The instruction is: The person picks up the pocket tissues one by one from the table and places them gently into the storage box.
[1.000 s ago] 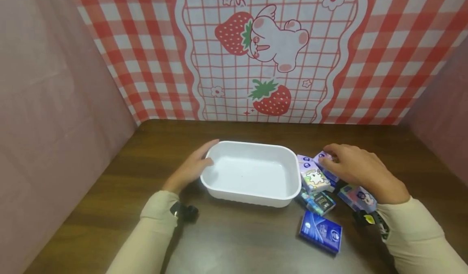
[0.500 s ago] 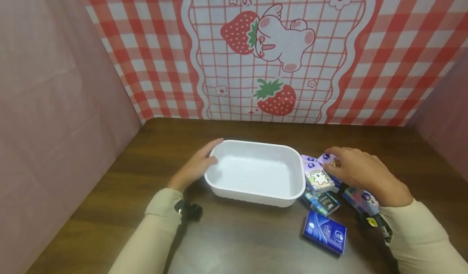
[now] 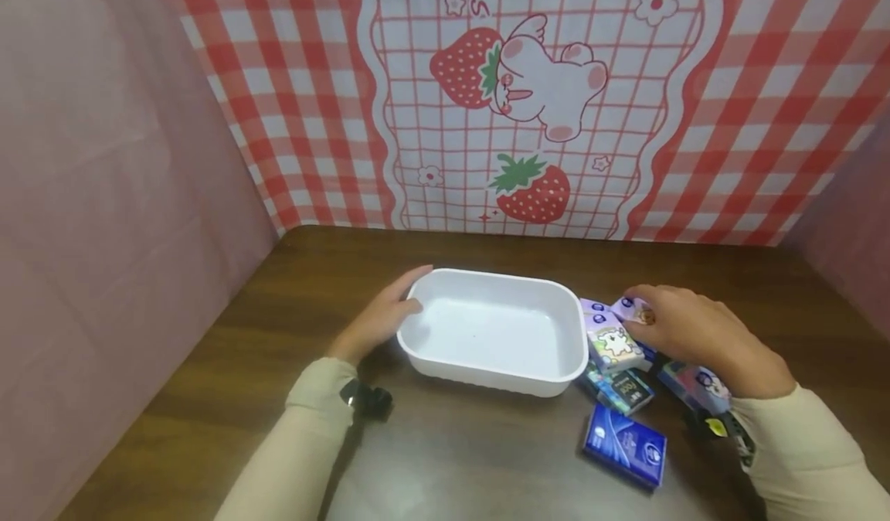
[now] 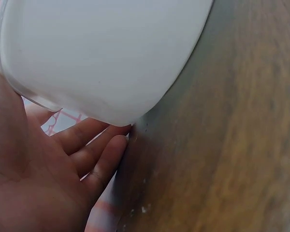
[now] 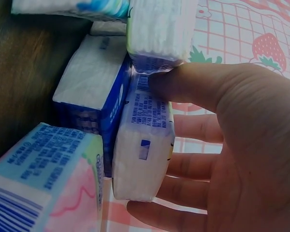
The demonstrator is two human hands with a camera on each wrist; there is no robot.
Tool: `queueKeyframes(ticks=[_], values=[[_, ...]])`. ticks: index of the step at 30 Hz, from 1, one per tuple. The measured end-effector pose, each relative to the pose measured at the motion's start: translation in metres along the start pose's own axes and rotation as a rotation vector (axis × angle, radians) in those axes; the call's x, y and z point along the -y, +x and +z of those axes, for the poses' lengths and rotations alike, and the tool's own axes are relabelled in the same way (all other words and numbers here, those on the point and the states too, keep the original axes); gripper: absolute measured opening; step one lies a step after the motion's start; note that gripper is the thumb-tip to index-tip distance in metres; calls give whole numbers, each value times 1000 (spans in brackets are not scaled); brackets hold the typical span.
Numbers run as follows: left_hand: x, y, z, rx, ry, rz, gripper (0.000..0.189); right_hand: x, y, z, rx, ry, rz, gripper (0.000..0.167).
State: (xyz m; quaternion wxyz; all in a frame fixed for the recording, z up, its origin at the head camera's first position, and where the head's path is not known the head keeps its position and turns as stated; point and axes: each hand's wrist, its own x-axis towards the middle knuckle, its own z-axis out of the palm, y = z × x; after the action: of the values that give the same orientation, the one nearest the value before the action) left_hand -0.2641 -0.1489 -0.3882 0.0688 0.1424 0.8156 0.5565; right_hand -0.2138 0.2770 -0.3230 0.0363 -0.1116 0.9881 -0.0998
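My left hand holds the left end of a white plastic basin, thumb over the rim and fingers along the outside. In the left wrist view, these fingers lie beside the basin wall. At the pile on the right, my right hand grips a purple pocket tissue pack. The right wrist view has its thumb on the near side of this tissue pack and the fingers reaching behind. Another purple tissue pack with a white cartoon figure lies beside it, next to the basin.
Nearer the front are a dark green-blue tissue pack and a blue one. A pink-and-blue pack lies beneath the right wrist. Behind the wooden table hangs a red-and-white checked cloth.
The head view has turned slightly, so everything sits a little further right in it. Both hands keep nearly the same places on the basin and the purple tissue pack.
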Motion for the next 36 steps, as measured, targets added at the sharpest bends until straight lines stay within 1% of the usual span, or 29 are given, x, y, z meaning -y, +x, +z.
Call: queueKeyframes(ticks=[4, 8, 11, 13, 16, 21, 29, 33, 36], values=[[2, 0, 1, -4, 24, -25, 58, -1, 0, 5, 19, 11, 2, 75], [-1, 3, 0, -4, 37, -10, 59, -1, 0, 6, 15, 21, 8, 75], [-4, 7, -3, -5, 42, -2, 59, 1, 2, 2, 4, 11, 7, 75], [-5, 7, -5, -10, 37, 0, 60, 3, 5, -1, 7, 1, 4, 77], [0, 4, -7, -19, 22, -11, 59, 5, 9, -2, 17, -12, 1, 78], [7, 0, -4, -19, 23, -37, 59, 5, 10, 4, 37, -16, 10, 75], [3, 6, -2, -12, 53, -10, 58, 0, 7, 5, 5, -26, 4, 73], [2, 7, -2, -9, 60, -22, 58, 0, 7, 4, 9, -20, 8, 76], [1, 7, -2, -10, 50, -18, 58, 0, 6, 2, 9, -15, 19, 79]])
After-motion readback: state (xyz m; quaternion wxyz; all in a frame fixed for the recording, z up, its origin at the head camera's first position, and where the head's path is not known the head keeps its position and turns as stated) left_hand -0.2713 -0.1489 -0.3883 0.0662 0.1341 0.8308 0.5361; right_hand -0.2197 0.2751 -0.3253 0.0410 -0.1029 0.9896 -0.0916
